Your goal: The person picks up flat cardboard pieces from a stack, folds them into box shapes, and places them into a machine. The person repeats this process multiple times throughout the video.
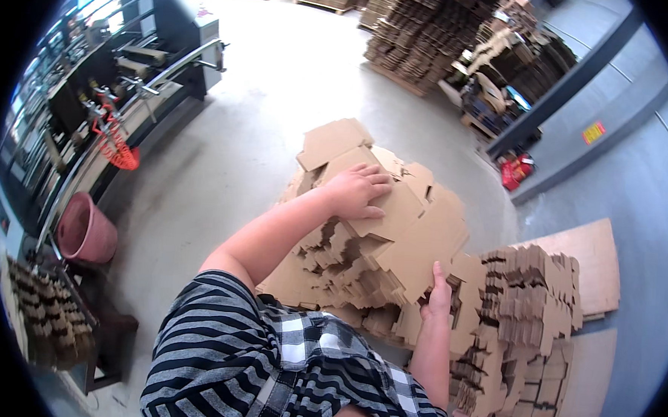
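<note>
My left hand (359,192) lies flat with its fingers spread on a brown die-cut cardboard blank (405,212), at the top of an uneven pile of such blanks. At the blank's near right corner, my right hand (439,295) grips the edge with the thumb on top; its other fingers are mostly hidden underneath. Beyond my left hand, another flat cardboard piece (336,141) rests at the far end of the pile. Below my left forearm, the layered, notched edges of the stacked blanks (346,266) show.
More stacked blanks (530,294) stand at the right, beside wooden boards (592,260). A machine (121,84) with orange coiled hoses runs along the left, near a pink bucket (87,229). Tall cardboard stacks (422,39) on pallets stand at the back, next to a dark post (567,77).
</note>
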`<move>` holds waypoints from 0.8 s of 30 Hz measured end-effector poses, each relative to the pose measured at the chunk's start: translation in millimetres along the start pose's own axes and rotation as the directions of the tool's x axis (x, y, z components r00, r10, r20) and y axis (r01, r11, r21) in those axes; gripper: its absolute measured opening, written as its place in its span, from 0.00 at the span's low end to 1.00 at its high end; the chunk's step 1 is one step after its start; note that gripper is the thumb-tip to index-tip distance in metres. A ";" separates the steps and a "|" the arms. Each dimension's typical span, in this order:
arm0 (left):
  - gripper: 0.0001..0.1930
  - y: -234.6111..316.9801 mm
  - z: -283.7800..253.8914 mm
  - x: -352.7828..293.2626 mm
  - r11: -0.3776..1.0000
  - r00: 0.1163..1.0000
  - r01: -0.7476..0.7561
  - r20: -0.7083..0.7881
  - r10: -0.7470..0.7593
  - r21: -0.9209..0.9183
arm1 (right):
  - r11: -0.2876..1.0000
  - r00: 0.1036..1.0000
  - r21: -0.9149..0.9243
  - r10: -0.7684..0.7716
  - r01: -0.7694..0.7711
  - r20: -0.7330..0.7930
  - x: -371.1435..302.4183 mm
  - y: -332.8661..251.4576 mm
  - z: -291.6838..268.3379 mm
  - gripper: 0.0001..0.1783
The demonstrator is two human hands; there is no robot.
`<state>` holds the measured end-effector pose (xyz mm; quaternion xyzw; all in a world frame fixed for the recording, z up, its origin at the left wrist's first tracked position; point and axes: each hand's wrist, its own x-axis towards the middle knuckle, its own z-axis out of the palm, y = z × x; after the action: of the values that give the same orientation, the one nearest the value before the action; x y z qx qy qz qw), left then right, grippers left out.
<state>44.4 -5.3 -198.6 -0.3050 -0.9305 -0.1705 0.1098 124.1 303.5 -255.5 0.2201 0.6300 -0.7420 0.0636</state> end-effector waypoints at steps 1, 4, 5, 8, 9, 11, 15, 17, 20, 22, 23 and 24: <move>0.32 -1.1 1.5 -1.2 1.000 1.000 -0.005 -0.005 0.005 0.000 | 0.997 0.996 0.007 -0.080 0.080 0.026 3.5 5.7 3.0 0.30; 0.33 -9.9 -3.2 -2.7 0.995 0.998 0.050 -0.025 -0.052 -0.087 | 0.995 0.992 0.047 -0.094 0.091 0.079 1.8 3.6 4.3 0.26; 0.33 -13.0 -6.8 -2.2 0.981 0.990 0.118 -0.054 -0.128 -0.154 | 0.996 0.994 0.031 -0.084 0.082 0.070 -1.5 0.5 5.9 0.26; 0.34 -33.2 -39.1 2.1 0.928 0.922 0.333 -0.148 -0.358 -0.167 | 0.998 0.997 0.041 -0.057 0.055 0.056 2.7 2.5 2.3 0.27; 0.34 -44.5 -50.4 1.9 0.895 0.880 0.415 -0.176 -0.441 -0.164 | 0.996 0.997 0.072 -0.055 0.051 0.055 2.4 3.0 1.4 0.27; 0.34 -84.0 -59.2 -1.9 0.839 0.818 0.521 -0.191 -0.543 -0.156 | 0.993 0.997 0.114 -0.050 0.043 0.063 2.2 3.2 0.6 0.28; 0.42 -168.4 -48.6 -10.1 0.665 0.759 0.615 0.089 -0.645 -0.424 | 0.981 0.995 0.169 0.085 -0.093 0.057 -8.7 -8.1 3.5 0.29; 0.46 -179.1 -34.1 -4.6 0.575 0.745 0.643 0.239 -0.623 -0.506 | 0.965 0.982 0.184 0.181 -0.186 0.045 -17.4 -16.2 6.5 0.29; 0.46 -173.6 -19.4 9.1 0.424 0.750 0.632 0.375 -0.545 -0.648 | 0.964 0.979 0.167 0.201 -0.206 0.044 -16.1 -15.5 1.4 0.29; 0.44 -170.5 -16.1 17.4 0.331 0.758 0.601 0.387 -0.526 -0.728 | 0.984 0.993 0.133 0.109 -0.116 0.054 -4.9 -7.7 -4.5 0.29; 0.41 -169.8 -18.3 21.8 0.368 0.763 0.626 0.440 -0.474 -0.688 | 0.983 0.994 0.148 0.102 -0.107 0.036 -6.8 -9.1 -5.9 0.30; 0.41 -168.0 -20.8 25.3 0.390 0.778 0.615 0.446 -0.443 -0.685 | 0.982 0.995 0.161 0.095 -0.097 0.020 -9.2 -12.8 -7.3 0.30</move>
<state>-75.2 -126.9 -213.8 -0.0209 -0.8017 -0.5665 -0.1897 129.4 311.4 -241.0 0.2501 0.5558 -0.7882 0.0850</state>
